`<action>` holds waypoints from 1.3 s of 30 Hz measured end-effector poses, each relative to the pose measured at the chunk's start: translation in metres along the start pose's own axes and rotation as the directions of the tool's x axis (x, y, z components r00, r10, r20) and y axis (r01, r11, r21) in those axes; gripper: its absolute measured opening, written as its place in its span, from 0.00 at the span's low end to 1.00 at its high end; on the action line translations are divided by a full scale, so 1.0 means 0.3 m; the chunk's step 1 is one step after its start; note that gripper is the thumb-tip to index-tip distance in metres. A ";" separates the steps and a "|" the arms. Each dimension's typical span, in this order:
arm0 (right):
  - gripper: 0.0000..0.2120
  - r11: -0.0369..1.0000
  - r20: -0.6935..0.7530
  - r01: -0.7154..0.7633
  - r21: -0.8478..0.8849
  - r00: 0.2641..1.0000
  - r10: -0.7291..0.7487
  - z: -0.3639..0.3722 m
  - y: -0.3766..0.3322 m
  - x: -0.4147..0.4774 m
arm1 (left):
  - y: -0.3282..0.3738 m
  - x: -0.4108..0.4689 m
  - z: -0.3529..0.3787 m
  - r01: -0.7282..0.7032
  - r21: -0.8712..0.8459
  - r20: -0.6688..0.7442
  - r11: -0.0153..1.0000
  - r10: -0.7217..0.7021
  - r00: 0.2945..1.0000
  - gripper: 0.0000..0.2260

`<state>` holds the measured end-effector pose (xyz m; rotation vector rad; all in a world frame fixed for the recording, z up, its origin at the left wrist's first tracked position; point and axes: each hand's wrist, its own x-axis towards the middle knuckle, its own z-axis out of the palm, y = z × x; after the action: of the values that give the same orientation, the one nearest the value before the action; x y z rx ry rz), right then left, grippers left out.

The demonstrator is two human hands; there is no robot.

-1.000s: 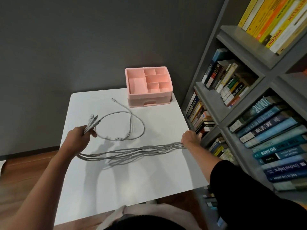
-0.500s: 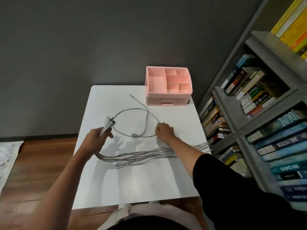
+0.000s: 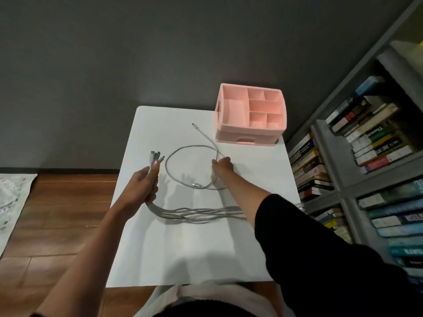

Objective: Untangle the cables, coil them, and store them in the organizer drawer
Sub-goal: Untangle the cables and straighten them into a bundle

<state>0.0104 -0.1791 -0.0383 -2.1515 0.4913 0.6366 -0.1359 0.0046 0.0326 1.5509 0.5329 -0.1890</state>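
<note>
My left hand grips a bundle of several grey cables near their plug ends, which stick up above my fingers. The bundle trails rightward across the white table, passes under my right forearm and hangs over the right edge. A separate looped white cable lies in the middle of the table. My right hand pinches this loop at its right side. The pink organizer stands at the far right corner, its drawer closed.
A grey bookshelf full of books stands close to the table's right edge. A dark wall is behind the table. Wooden floor and a pale rug are to the left.
My right hand let go of the bundle's far end at the right table edge and moved left and forward to the looped white cable, which it now pinches. My left hand kept its grip.
</note>
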 end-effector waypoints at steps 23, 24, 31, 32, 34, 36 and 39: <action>0.04 0.926 0.737 0.372 0.071 0.605 -0.300 -0.047 -0.018 -0.169 | -0.034 0.194 0.075 0.205 -0.098 -0.124 0.974 -0.216 0.969 0.18; 0.04 0.920 0.749 0.389 0.041 0.598 -0.286 -0.050 -0.014 -0.182 | -0.031 0.188 0.084 0.199 -0.101 -0.116 0.975 -0.210 0.971 0.18; 0.13 0.944 0.749 0.317 0.097 0.601 -0.279 -0.071 0.032 -0.193 | 0.008 0.126 0.120 0.072 -0.110 -0.037 0.991 -0.076 0.996 0.09; 0.15 0.953 0.724 0.271 0.134 0.630 -0.281 -0.077 0.030 -0.189 | 0.011 0.119 0.119 0.060 -0.113 -0.016 0.992 -0.062 0.998 0.09; 0.17 0.960 0.669 0.158 0.232 0.690 -0.275 -0.079 0.010 -0.188 | 0.018 0.106 0.117 0.044 -0.116 0.029 0.992 -0.041 0.999 0.07; 0.22 0.940 0.636 0.055 0.336 0.723 -0.270 -0.073 -0.027 -0.203 | 0.025 0.094 0.118 0.031 -0.125 0.058 0.992 -0.024 0.998 0.06; 0.25 0.893 0.599 0.006 0.451 0.739 -0.307 -0.071 -0.087 -0.233 | 0.036 0.077 0.122 0.007 -0.094 0.097 0.996 0.002 0.995 0.06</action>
<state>-0.0255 -0.1722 0.0303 -1.4002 0.0315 1.0280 -0.1032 -0.0260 0.0297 1.4415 0.4613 -0.2369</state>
